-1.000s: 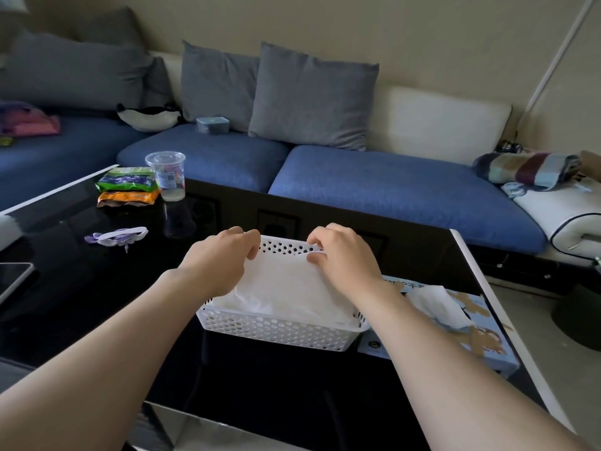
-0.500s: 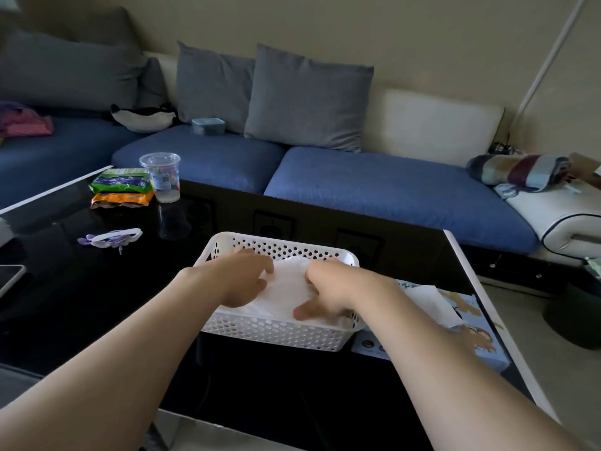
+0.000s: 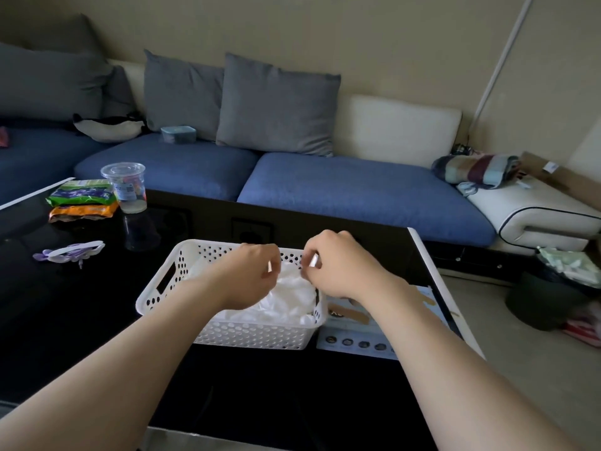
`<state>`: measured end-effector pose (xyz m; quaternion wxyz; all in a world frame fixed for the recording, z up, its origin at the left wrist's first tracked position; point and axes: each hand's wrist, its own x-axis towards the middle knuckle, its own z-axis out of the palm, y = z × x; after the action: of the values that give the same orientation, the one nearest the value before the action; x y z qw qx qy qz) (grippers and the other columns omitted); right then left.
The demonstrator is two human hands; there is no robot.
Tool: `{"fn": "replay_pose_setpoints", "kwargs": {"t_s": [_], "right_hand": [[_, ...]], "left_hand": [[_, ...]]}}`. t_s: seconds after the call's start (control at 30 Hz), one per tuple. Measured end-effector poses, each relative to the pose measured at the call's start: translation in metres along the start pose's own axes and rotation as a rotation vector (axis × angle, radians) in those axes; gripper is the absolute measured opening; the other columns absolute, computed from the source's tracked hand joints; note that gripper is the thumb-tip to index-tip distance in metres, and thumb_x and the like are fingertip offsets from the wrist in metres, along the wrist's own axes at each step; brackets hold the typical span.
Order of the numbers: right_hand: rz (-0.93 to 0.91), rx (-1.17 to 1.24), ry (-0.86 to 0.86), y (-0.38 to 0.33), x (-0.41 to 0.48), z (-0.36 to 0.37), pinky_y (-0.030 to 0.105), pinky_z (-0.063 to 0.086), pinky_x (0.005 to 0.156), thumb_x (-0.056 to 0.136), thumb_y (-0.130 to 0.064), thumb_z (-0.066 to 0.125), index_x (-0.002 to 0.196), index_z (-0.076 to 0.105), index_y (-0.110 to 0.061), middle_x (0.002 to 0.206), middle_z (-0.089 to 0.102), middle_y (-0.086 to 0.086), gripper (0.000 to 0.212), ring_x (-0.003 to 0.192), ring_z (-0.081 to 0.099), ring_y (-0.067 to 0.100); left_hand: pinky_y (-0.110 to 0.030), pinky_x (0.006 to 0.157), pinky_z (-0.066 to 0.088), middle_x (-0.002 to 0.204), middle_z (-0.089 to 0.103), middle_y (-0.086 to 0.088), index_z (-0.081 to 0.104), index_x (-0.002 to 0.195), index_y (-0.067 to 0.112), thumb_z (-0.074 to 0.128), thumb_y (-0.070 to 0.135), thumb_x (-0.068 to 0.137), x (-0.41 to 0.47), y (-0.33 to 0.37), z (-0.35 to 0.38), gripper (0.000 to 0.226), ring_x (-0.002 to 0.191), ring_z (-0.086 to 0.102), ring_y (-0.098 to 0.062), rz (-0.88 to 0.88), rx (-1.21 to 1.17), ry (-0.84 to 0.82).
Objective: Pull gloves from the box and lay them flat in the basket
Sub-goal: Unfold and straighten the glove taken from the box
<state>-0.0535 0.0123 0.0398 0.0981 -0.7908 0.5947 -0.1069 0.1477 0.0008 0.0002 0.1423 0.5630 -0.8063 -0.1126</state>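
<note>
Over the basket (image 3: 253,335), left hand (image 3: 250,275) and right hand (image 3: 338,265) pinch a glove (image 3: 292,294).

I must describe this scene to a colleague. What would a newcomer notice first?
The left hand and right hand, at the centre, each pinching the white gloves over a white perforated basket on the black glossy table. Behind stretches a blue sofa with grey cushions; the glove box lies just right of the basket.

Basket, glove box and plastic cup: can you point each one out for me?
Basket (image 3: 260,333): head view, front wall.
Glove box (image 3: 354,335): head view, front face.
Plastic cup (image 3: 125,187): head view, clear side wall.
</note>
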Motion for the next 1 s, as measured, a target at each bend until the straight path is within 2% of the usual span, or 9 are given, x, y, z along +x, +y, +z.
{"fn": "replay_pose_setpoints", "kwargs": {"t_s": [0.1, 0.2, 0.27, 0.37, 0.47, 0.63, 0.8, 0.9, 1.0], "right_hand": [[0.099, -0.223, -0.001, 0.027, -0.013, -0.015, 0.044, 0.059, 0.088, 0.094, -0.013, 0.074, 0.12, 0.07, -0.025, 0.113, 0.068, 0.002, 0.028, 0.101, 0.066, 0.024], [0.193, -0.2, -0.111, 0.05, -0.024, -0.024, 0.041, 0.056, 0.088, 0.09, -0.021, 0.084, 0.131, 0.066, -0.027, 0.131, 0.058, 0.003, 0.045, 0.106, 0.063, 0.025], [0.207, -0.158, -0.174, 0.059, -0.031, -0.026, 0.037, 0.055, 0.084, 0.086, -0.026, 0.09, 0.132, 0.066, -0.027, 0.129, 0.051, 0.001, 0.052, 0.102, 0.061, 0.023], [0.209, -0.146, -0.187, 0.071, -0.037, -0.027, 0.037, 0.056, 0.084, 0.086, -0.02, 0.088, 0.128, 0.071, -0.024, 0.124, 0.05, 0.001, 0.046, 0.095, 0.061, 0.023], [0.17, -0.152, -0.125, 0.084, -0.036, -0.021, 0.038, 0.058, 0.085, 0.092, -0.021, 0.082, 0.118, 0.076, -0.022, 0.124, 0.058, 0.002, 0.026, 0.097, 0.064, 0.023], [0.128, -0.119, -0.038, 0.097, -0.028, -0.008, 0.034, 0.048, 0.074, 0.102, -0.033, 0.071, 0.103, 0.078, -0.026, 0.108, 0.06, -0.002, 0.01, 0.088, 0.061, 0.017], [0.075, -0.081, 0.099, 0.102, -0.024, 0.0, 0.029, 0.037, 0.057, 0.108, -0.035, 0.059, 0.071, 0.068, -0.027, 0.076, 0.063, -0.007, 0.039, 0.074, 0.06, 0.01], [0.059, -0.022, 0.192, 0.102, -0.024, 0.002, 0.027, 0.037, 0.056, 0.109, -0.032, 0.056, 0.071, 0.067, -0.024, 0.076, 0.067, -0.008, 0.041, 0.062, 0.053, 0.006], [0.054, 0.116, 0.294, 0.103, -0.021, 0.007, 0.035, 0.051, 0.059, 0.11, -0.031, 0.053, 0.077, 0.067, -0.018, 0.081, 0.069, -0.003, 0.038, 0.066, 0.06, 0.012]], "left_hand": [[-0.028, 0.079, 0.054, 0.104, 0.066, 0.014, 0.066, 0.108, 0.03, 0.054, 0.033, 0.105, 0.004, 0.024, 0.008, 0.013, 0.088, 0.061, -0.005, 0.123, -0.08, -0.013], [-0.03, 0.097, 0.05, 0.119, 0.063, 0.015, 0.068, 0.116, 0.031, 0.056, 0.043, 0.104, 0.007, 0.043, 0.018, 0.021, 0.108, 0.057, -0.007, 0.241, -0.051, -0.035], [-0.034, 0.105, 0.045, 0.128, 0.059, 0.012, 0.067, 0.122, 0.031, 0.059, 0.054, 0.1, 0.009, 0.052, 0.024, 0.033, 0.121, 0.051, -0.01, 0.283, 0.0, -0.061], [-0.041, 0.114, 0.038, 0.138, 0.055, 0.011, 0.064, 0.129, 0.032, 0.063, 0.063, 0.094, 0.011, 0.066, 0.03, 0.047, 0.133, 0.042, -0.013, 0.308, 0.062, -0.119], [-0.044, 0.12, 0.025, 0.155, 0.044, 0.012, 0.058, 0.138, 0.032, 0.064, 0.063, 0.092, 0.012, 0.077, 0.032, 0.056, 0.148, 0.026, -0.015, 0.282, 0.152, -0.189], [-0.045, 0.113, 0.028, 0.14, 0.055, 0.008, 0.052, 0.147, 0.033, 0.064, 0.062, 0.091, 0.014, 0.085, 0.035, 0.064, 0.142, 0.026, -0.019, 0.235, 0.183, -0.275], [-0.045, 0.11, 0.033, 0.137, 0.057, 0.006, 0.051, 0.146, 0.035, 0.064, 0.058, 0.092, 0.015, 0.088, 0.036, 0.061, 0.14, 0.028, -0.021, 0.237, 0.23, -0.278], [-0.046, 0.11, 0.035, 0.133, 0.058, 0.007, 0.052, 0.144, 0.036, 0.065, 0.056, 0.091, 0.015, 0.088, 0.036, 0.058, 0.139, 0.028, -0.02, 0.232, 0.228, -0.272], [-0.046, 0.11, 0.037, 0.132, 0.059, 0.01, 0.055, 0.141, 0.036, 0.067, 0.055, 0.091, 0.013, 0.087, 0.036, 0.055, 0.139, 0.029, -0.02, 0.233, 0.209, -0.263]]}}
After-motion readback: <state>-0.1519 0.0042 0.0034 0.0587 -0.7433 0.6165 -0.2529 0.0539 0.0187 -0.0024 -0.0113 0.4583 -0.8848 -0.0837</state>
